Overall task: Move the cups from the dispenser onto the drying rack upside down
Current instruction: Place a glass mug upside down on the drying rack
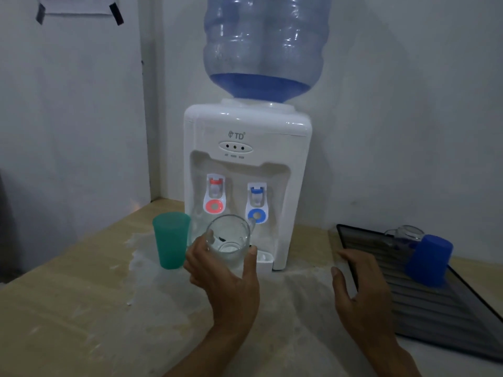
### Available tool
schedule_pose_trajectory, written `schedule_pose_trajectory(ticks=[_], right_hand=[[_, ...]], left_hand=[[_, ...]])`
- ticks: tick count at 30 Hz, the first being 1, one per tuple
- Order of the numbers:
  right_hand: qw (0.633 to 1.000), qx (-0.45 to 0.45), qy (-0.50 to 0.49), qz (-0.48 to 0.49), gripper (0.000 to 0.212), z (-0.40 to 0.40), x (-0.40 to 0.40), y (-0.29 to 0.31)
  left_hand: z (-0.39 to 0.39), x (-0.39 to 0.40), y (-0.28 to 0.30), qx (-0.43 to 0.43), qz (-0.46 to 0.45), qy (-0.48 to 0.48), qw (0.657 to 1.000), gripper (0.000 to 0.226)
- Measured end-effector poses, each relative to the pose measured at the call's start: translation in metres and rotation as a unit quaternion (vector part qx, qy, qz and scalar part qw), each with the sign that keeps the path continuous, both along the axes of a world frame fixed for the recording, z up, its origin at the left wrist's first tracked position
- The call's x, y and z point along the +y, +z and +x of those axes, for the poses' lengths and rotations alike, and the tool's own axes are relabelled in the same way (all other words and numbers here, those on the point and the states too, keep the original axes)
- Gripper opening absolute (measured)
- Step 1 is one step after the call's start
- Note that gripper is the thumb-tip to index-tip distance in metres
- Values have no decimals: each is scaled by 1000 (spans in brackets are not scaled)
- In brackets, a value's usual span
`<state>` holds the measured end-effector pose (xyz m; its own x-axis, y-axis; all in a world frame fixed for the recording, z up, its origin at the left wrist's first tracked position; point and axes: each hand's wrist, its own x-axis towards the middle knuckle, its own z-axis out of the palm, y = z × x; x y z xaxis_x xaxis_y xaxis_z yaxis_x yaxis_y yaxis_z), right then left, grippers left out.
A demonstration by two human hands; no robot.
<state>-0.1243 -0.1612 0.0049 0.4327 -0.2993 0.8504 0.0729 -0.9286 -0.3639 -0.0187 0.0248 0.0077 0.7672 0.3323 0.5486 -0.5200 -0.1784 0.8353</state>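
My left hand (226,278) grips a clear glass mug (228,240), mouth up, in front of the white water dispenser (245,164), below its red and blue taps. A green plastic cup (171,239) stands upright on the table just left of the dispenser. My right hand (359,292) hovers with fingers spread and holds nothing, at the left edge of the dark ribbed drying rack (424,303). On the rack, a blue plastic cup (430,259) sits upside down, and a clear glass mug (407,235) lies behind it.
A large blue water bottle (264,47) tops the dispenser. The light wooden table (81,308) has pale wet-looking patches around the dispenser's base. White walls close in behind and on the left, with a taped paper (79,6) high up.
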Motion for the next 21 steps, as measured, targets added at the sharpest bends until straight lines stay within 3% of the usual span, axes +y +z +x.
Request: schedule_pose_trajectory(ticks=[8,15,21], right_hand=[[1000,-9,-11,22,26,-5,-10,3],[998,-30,-38,38,32,-12,-26,4],[995,-48,-57,66,35,-15,-36,7]], left_hand=[[-19,-4,-3,-76,69,-124,987,80],[-21,-17,-8,-107,125,-266,950,75],[-16,-54,19,-71,167,-366,913,71]])
